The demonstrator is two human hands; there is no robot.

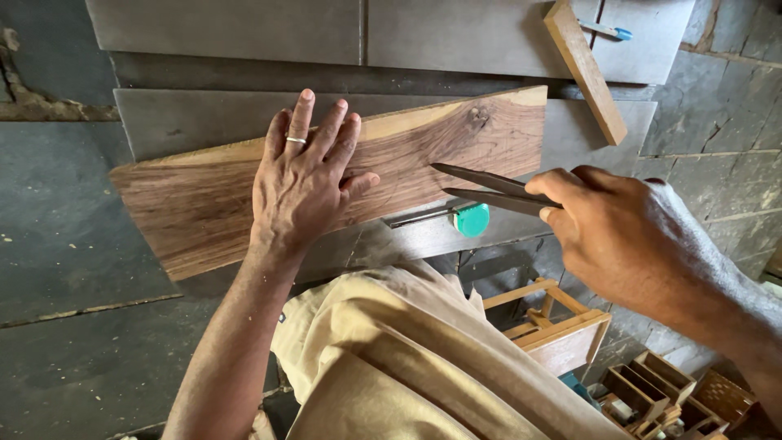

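Left hand [305,183] pins walnut-coloured board [326,175], right hand [623,236] works metal dividers [489,189] on it.

Right fingers pinched tight round the divider legs, both tips on the board face just past the left thumb. Left fingers spread wide, flat on the board, ring on one. Risk: board overhangs the slab edge [195,122] toward the person, so uneven press could tip it; tips may skate along the grain. Green-capped tool [468,218] lies under the legs. Beyond the fingertips: wood strip [585,69], blue pen [607,31].
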